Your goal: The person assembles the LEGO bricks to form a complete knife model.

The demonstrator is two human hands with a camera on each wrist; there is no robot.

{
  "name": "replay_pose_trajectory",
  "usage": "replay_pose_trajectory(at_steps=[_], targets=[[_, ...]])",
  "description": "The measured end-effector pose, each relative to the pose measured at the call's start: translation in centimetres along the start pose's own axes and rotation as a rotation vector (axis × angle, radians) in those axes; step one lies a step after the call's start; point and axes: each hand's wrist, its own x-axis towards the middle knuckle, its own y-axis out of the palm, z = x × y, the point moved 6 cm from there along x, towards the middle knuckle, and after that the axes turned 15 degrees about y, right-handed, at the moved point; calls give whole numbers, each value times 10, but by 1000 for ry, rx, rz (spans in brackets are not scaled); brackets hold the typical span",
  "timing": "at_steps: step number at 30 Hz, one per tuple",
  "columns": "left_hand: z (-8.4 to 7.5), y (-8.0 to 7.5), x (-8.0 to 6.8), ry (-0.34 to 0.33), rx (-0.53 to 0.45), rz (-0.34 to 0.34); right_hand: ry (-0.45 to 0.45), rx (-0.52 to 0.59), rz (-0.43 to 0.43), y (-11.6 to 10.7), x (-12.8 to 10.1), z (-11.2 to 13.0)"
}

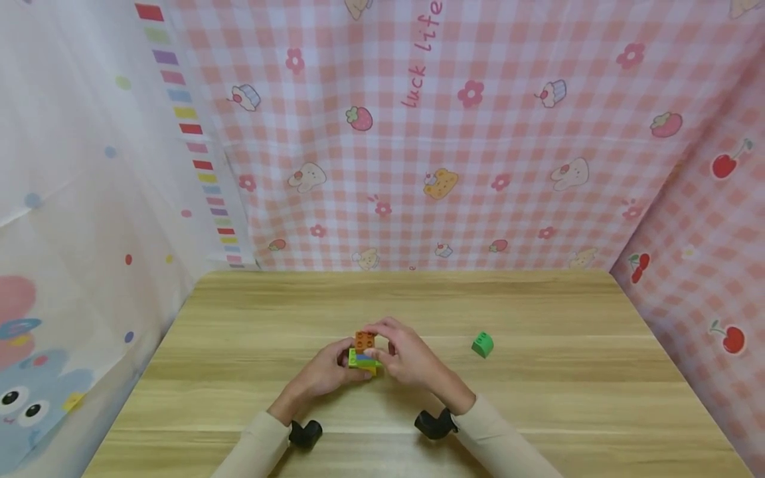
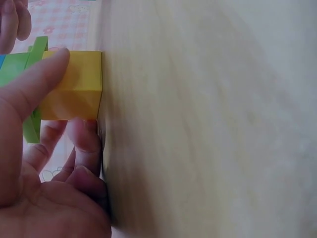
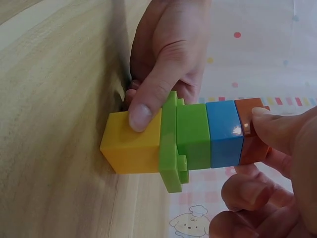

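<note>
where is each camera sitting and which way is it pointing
Head: above, looking forward and down at the table; both hands and sleeves show around the block stack.
Left wrist: beside the left hand, facing the yellow block on the tabletop.
Right wrist: beside the right hand, facing the stack sideways; the left hand shows too.
All three share the stack.

There is one block tower point(image 1: 363, 352) with five pieces; one yellow block point(image 3: 131, 148), one thin green plate point(image 3: 171, 144), one green block point(image 3: 193, 136), one blue block point(image 3: 225, 134), one orange block point(image 3: 250, 141); one loose green block point(image 1: 482, 344); two hands; one wooden table point(image 1: 538, 398).
</note>
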Motion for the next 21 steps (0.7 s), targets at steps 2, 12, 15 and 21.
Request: replay_pose_trajectory(at_steps=[2, 12, 15, 21], targets=[[7, -1, 1, 9, -2, 12, 2, 4, 1, 0, 0, 0], [7, -3, -1, 19, 40, 11, -3, -57, 8, -3, 0, 3], [7, -3, -1, 16, 24, 11, -6, -62, 8, -3, 0, 3], [8, -3, 0, 9, -11, 14, -16, -47, 5, -2, -1, 4]])
